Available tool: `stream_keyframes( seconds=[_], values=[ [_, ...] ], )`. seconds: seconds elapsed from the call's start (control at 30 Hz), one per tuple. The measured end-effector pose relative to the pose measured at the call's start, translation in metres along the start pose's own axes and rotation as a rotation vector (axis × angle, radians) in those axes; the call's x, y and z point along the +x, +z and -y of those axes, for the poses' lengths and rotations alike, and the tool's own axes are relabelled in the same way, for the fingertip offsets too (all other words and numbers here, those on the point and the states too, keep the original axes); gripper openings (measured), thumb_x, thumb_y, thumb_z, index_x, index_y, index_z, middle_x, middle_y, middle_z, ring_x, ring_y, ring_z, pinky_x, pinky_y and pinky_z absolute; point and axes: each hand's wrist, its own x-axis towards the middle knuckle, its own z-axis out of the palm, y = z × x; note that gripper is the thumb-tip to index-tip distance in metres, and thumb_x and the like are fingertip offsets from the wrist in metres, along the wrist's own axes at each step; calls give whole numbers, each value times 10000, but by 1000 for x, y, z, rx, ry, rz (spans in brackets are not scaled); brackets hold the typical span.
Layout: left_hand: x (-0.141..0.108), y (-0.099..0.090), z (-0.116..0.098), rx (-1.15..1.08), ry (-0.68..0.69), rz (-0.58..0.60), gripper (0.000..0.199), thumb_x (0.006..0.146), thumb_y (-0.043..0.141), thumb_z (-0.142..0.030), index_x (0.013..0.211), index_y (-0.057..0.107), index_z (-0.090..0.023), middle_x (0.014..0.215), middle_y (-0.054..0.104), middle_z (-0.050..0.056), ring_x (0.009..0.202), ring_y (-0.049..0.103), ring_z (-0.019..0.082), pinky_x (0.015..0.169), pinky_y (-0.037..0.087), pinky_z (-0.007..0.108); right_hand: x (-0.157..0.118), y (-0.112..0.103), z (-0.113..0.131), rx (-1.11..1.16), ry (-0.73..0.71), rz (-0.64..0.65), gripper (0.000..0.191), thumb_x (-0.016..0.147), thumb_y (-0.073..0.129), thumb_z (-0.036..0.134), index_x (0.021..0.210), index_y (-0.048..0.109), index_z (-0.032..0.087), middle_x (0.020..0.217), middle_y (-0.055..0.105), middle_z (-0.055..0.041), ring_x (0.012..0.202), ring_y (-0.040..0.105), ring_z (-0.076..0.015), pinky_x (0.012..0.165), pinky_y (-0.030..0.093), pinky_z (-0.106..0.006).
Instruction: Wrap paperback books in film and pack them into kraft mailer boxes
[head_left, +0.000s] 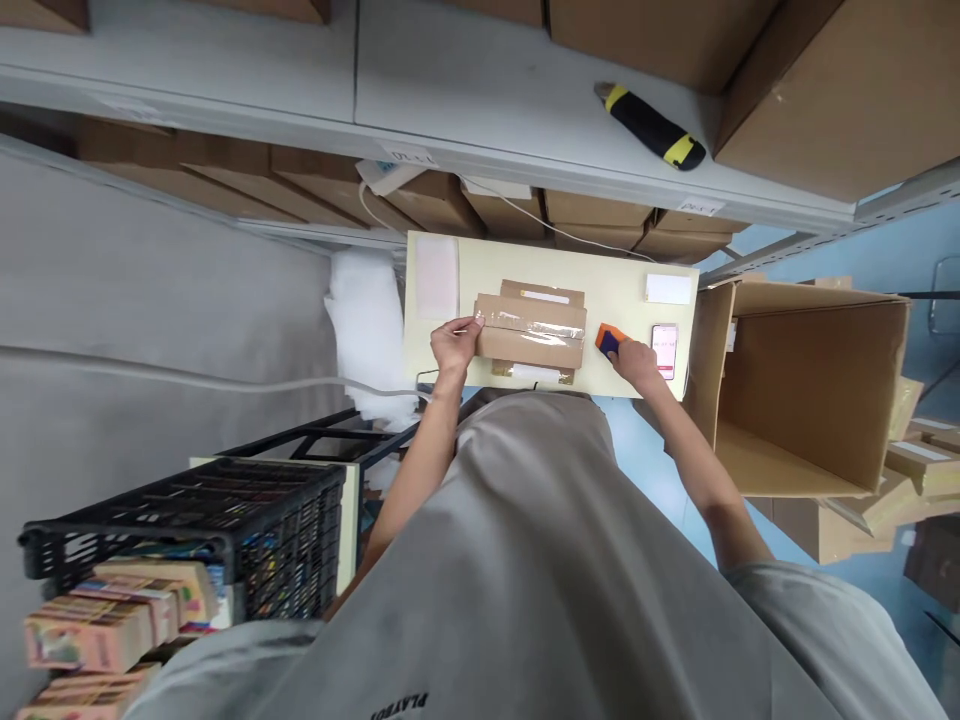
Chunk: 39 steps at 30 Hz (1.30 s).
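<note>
A small cardboard box (531,338) lies on the pale yellow tabletop (480,262), with shiny clear tape along its top. Paper-labelled cardboard shows behind and in front of it. At the box's left end, my left hand (455,343) is closed, its fingertips pinching the upper left corner. To the right of the box, my right hand (636,362) grips a small orange and dark-blue hand tool (610,340), whose exact kind I cannot make out. A phone (664,350) with a lit screen lies just beyond that hand.
A black and yellow utility knife (652,127) rests on the grey shelf (480,80) above. An open large carton (810,385) stands at right. White foam sheeting (367,320) hangs at left, near a black crate (285,540) and stacked books (105,625). A cable (225,380) crosses the left side.
</note>
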Motion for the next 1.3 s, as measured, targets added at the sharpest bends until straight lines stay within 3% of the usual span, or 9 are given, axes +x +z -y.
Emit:
stream_keyframes(
  seconds=[0.2,0.4,0.57,0.7,0.83,0.93,1.0,1.17,1.3],
  values=[
    [0,-16,-31,122,129,-71,255,830,795,-296,1070,796,-210,1102,789,130,1166,735,348,1202,540,533,-31,-50,15,75,23,-163,435,1159,481,461,1336,707,134,1243,831,-302,1199,815,-438,948,623,-474],
    [-43,15,-153,-73,829,73,351,1067,638,-357,1388,760,-288,1422,721,150,1415,647,344,1290,495,531,-65,-150,89,140,-267,-475,475,1138,442,437,1518,531,166,1256,830,-215,1149,803,-423,950,623,-464],
    [-47,26,-233,-173,1014,96,378,1090,590,-269,1426,761,-272,1415,719,150,1393,656,337,1277,506,517,-55,-225,165,-5,-523,-637,431,1119,408,308,1498,518,132,1284,798,-242,1157,773,-423,1018,613,-515],
    [-37,21,-249,-230,985,106,395,1058,583,-201,1395,783,-248,1348,730,152,1336,678,340,1261,506,521,-22,-260,204,-167,-501,-606,461,1020,483,153,1465,573,76,1330,785,-270,1251,749,-417,1098,583,-516],
    [-33,5,-237,-240,973,112,369,1056,596,-215,1351,809,-270,1290,748,135,1301,692,330,1238,525,506,6,-271,219,-162,-485,-683,557,1023,510,183,1555,553,25,1452,735,-306,1402,669,-437,1238,505,-600],
    [-19,-11,-203,-205,907,111,348,1046,608,-228,1322,816,-267,1289,763,127,1285,709,323,1219,546,491,13,-257,214,-94,-526,-843,623,1077,426,247,1667,479,57,1622,624,-300,1547,556,-427,1309,437,-642],
    [-3,-23,-164,-169,827,131,348,1032,622,-237,1328,806,-249,1326,766,134,1306,714,331,1226,548,493,10,-225,201,-30,-492,-960,655,1130,320,308,1755,388,122,1718,535,-267,1642,466,-382,1350,396,-631],
    [12,-48,-46,67,449,176,482,1013,650,-287,1480,703,-180,1495,722,203,1433,692,383,1292,516,535,-5,-68,152,297,-342,-957,738,1183,248,515,1813,271,131,1824,394,-265,1739,352,-338,1405,336,-606],
    [-13,-33,2,223,307,243,720,1075,650,-457,1663,504,-68,1703,555,303,1625,540,418,1372,429,549,-9,50,137,575,-214,-752,1110,1066,459,836,1791,253,21,1843,333,-342,1753,317,-421,1424,298,-646]
  ],
)
